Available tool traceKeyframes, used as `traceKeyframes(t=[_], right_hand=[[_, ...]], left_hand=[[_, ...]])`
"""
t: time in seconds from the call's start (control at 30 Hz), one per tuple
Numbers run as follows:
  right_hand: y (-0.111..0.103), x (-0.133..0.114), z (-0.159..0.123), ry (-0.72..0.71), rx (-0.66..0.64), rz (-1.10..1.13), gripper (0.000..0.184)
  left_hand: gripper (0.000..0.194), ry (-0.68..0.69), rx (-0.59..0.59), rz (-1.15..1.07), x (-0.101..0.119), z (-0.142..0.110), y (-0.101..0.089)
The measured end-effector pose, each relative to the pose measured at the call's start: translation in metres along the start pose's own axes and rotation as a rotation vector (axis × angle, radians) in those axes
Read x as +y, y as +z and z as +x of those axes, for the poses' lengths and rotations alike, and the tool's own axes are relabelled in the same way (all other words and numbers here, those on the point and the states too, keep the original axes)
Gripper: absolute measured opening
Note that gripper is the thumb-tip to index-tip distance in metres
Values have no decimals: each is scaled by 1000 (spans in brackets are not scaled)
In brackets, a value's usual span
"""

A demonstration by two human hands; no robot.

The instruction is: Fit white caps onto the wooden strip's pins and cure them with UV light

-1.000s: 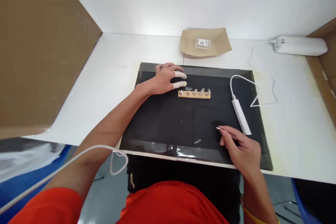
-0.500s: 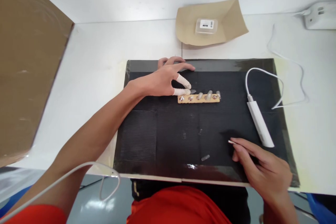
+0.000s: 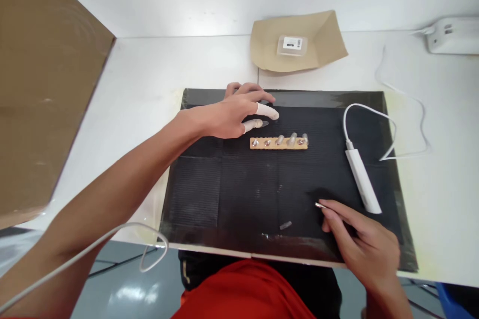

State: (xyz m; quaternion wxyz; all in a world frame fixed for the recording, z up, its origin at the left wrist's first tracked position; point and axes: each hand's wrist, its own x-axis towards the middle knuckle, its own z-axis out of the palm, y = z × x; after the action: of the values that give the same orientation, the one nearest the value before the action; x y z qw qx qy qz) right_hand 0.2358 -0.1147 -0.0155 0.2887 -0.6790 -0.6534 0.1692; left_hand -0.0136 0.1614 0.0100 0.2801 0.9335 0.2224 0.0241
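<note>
My left hand (image 3: pixel 239 109) hovers over or rests on the far part of the black mat, fingers spread, with white finger covers on the thumb and index finger. At its thumb tip is a small clear pointed piece (image 3: pixel 265 123), like a false nail tip. Just below lies a tan strip (image 3: pixel 273 143) with round metal spots; several clear curved pieces (image 3: pixel 292 138) stand on its middle and right end. My right hand (image 3: pixel 362 239), low on the right, pinches a thin rod (image 3: pixel 319 205) with a pale, shiny end. The rest of the rod is hidden by the fingers.
The black mat (image 3: pixel 239 194) covers the white table. A loose clear piece (image 3: pixel 286 225) lies near its front edge. On the right is a white stick-shaped device (image 3: pixel 362 179) with a cable. Behind stand a brown paper tray (image 3: pixel 322 45) with a clear box (image 3: pixel 292 46), and a power strip (image 3: pixel 454 35).
My left thumb has lifted away from the tan strip, and the small clear piece has moved with it. My right hand keeps its pinch on the rod. The whole view has shifted slightly.
</note>
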Motion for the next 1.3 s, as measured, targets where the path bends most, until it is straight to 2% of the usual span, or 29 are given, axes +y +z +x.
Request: traceKeyframes(t=[0.17, 0.3, 0.47, 0.57, 0.77, 0.9, 1.1, 1.3], right_hand=[[2, -1, 1, 3, 5, 1, 35], [4, 0, 0, 37, 13, 13, 36], [5, 0, -1, 69, 25, 27, 34], [5, 0, -1, 75, 23, 30, 33], [5, -1, 2, 76, 30, 32, 33], [6, -2, 2, 67, 27, 48, 33], [7, 1, 0, 82, 17, 69, 34], [7, 2, -1, 101, -8, 105, 31]], left_hand=[[40, 41, -133, 125, 1, 5, -12], [41, 43, -205, 232, 1, 10, -12], [28, 51, -96, 268, -2, 18, -5], [20, 75, -90, 307, -3, 21, -6], [22, 104, -72, 387, 4, 19, -12], [21, 72, 6, 310, 6, 7, -13], [14, 17, 229, 103, 26, -20, -14], [14, 57, 395, 130, 45, -27, 12]])
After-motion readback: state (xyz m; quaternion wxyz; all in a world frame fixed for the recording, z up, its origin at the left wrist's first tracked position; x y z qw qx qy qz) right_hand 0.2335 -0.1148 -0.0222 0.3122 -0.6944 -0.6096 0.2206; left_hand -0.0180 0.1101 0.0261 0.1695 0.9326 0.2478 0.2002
